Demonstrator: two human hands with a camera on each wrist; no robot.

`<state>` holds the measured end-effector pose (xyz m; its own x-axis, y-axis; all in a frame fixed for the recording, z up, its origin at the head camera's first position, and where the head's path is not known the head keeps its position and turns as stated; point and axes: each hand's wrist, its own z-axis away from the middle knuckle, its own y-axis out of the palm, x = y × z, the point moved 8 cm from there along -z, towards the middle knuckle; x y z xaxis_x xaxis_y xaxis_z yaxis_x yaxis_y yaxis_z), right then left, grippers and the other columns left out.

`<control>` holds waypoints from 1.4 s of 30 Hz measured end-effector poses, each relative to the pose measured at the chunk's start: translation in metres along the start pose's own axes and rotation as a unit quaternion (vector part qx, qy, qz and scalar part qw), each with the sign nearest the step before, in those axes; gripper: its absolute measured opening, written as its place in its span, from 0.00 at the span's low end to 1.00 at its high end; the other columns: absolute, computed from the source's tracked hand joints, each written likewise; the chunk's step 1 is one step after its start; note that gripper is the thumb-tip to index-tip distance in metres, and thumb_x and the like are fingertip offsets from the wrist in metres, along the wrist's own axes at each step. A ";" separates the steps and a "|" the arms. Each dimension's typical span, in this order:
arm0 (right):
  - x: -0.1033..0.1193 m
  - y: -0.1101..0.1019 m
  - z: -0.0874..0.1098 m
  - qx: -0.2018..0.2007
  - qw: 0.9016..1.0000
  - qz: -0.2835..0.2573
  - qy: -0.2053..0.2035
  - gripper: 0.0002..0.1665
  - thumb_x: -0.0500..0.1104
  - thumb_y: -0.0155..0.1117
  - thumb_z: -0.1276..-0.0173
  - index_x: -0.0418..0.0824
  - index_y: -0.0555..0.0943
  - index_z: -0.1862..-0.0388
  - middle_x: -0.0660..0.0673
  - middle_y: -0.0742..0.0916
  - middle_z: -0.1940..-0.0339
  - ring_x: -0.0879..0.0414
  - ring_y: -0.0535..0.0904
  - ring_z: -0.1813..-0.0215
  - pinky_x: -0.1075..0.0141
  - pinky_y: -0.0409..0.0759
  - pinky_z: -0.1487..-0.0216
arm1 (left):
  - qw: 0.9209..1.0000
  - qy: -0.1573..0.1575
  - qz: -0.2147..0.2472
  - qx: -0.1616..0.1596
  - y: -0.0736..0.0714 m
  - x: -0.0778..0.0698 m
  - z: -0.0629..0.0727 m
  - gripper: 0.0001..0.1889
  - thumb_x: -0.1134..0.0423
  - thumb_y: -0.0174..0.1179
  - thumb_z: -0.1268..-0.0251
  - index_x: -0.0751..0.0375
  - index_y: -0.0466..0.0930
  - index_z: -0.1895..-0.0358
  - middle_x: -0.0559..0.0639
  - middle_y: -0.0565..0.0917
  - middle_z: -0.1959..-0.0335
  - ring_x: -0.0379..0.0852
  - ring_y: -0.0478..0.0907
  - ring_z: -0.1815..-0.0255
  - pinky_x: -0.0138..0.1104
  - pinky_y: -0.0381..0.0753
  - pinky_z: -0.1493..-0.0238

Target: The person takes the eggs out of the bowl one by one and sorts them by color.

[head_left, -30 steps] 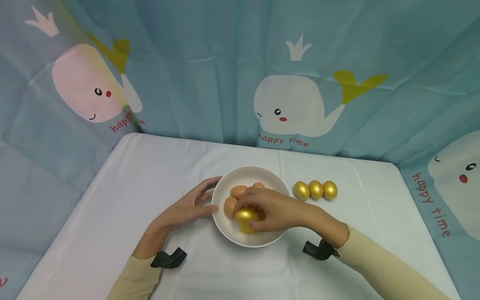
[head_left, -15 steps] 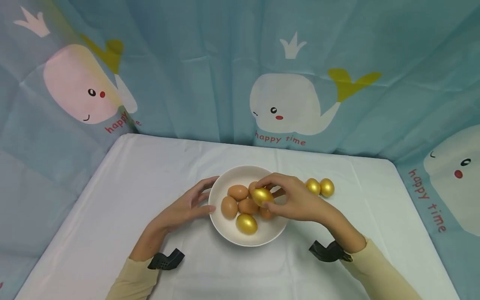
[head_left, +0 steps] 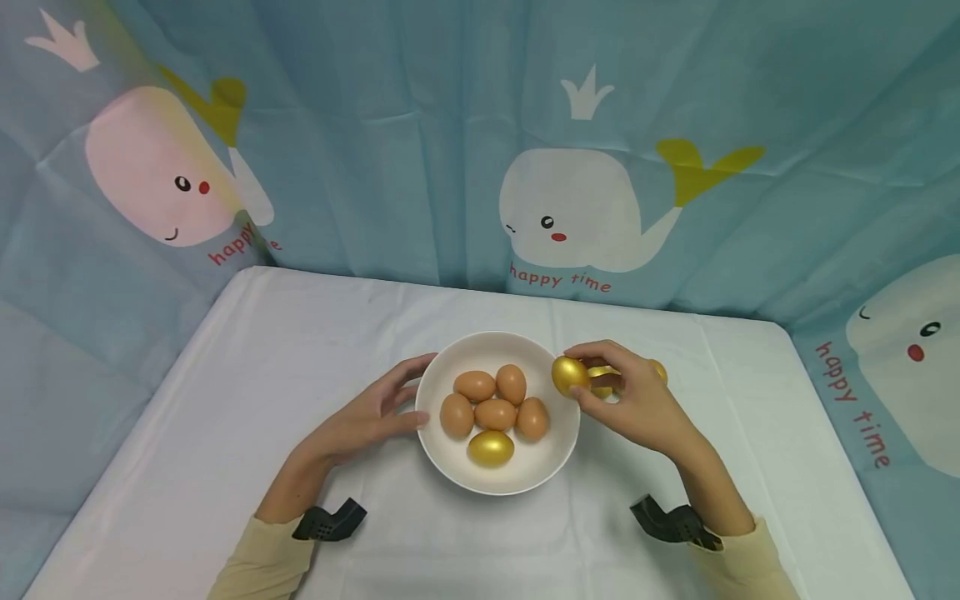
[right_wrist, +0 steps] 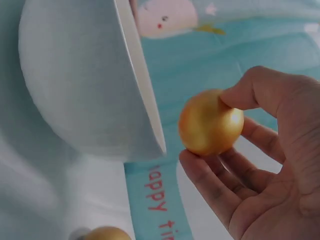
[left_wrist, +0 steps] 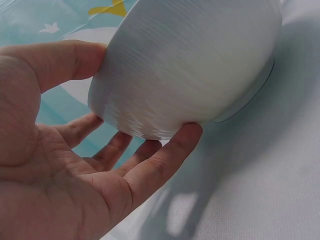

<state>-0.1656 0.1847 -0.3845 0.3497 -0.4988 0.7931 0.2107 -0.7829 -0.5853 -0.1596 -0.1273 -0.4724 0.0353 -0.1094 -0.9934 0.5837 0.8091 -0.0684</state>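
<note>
Moved the held gold egg [head_left: 570, 377] rightward since the earlier frame, from above the eggs inside the bowl [head_left: 447, 457] out to the right rim. Exposed all five brown eggs [head_left: 495, 414] by drawing the right hand [head_left: 637, 396] aside.

Edges: overlapped the right rim in the head view, but showed a narrow gap between rim and egg in the right wrist view, so not touching. Had a broad run of white table [head_left: 360, 333] left of the bowl and more in front. Met the blue curtain [head_left: 450, 167] at the table's back edge, well apart from the bowl.

Grip: pinched the egg in the right hand, thumb on one side, fingertips on the other, spread only to egg width, palm off it. Rested the left hand [head_left: 378, 412] against the bowl's left outer wall, fingers wide apart, thumb at the rim.

Differences: kept the left hand and bowl in place. Left one gold egg [head_left: 491, 448] inside, in front of the brown cluster. Covered more of the table's gold eggs [head_left: 657, 371] than before, showing only parts; couldn't count from the head view.
</note>
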 end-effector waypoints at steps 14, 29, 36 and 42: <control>-0.031 -0.033 0.016 -0.132 0.990 -0.044 0.027 0.23 0.32 0.72 0.31 0.36 0.81 0.38 0.46 0.86 0.42 0.66 0.82 0.44 0.78 0.84 0.46 | 1.000 0.002 0.000 0.005 -0.001 0.000 -0.003 0.41 0.64 0.65 0.25 0.44 0.54 0.15 0.52 0.57 0.14 0.67 0.60 0.15 0.25 0.74 0.31; -0.044 -0.049 0.021 -0.190 0.980 -0.002 0.052 0.22 0.35 0.72 0.30 0.35 0.80 0.39 0.42 0.86 0.41 0.67 0.81 0.44 0.81 0.82 0.47 | 1.000 -0.003 -0.008 0.006 -0.008 0.001 0.000 0.40 0.64 0.63 0.24 0.45 0.53 0.15 0.53 0.55 0.14 0.69 0.57 0.15 0.26 0.76 0.33; -0.058 -0.061 0.033 -0.197 0.975 0.029 0.095 0.24 0.38 0.73 0.30 0.36 0.80 0.37 0.42 0.85 0.41 0.70 0.79 0.46 0.84 0.80 0.49 | 1.000 -0.009 0.001 0.009 -0.001 0.007 0.000 0.41 0.64 0.64 0.25 0.42 0.53 0.15 0.51 0.55 0.14 0.67 0.59 0.15 0.26 0.77 0.33; -0.071 -0.071 0.041 -0.204 0.970 0.067 0.111 0.25 0.39 0.73 0.30 0.36 0.79 0.36 0.41 0.85 0.40 0.75 0.77 0.47 0.86 0.79 0.51 | 1.000 -0.016 0.001 0.001 0.000 0.010 -0.001 0.41 0.64 0.65 0.25 0.41 0.54 0.16 0.50 0.56 0.14 0.66 0.60 0.15 0.26 0.77 0.34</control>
<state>-0.1683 0.2908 -0.4059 0.1348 -0.6380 0.7581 -0.2174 -0.7655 -0.6056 -0.1599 -0.1280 -0.4823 0.0617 -0.1259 -0.9901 0.5859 0.8077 -0.0662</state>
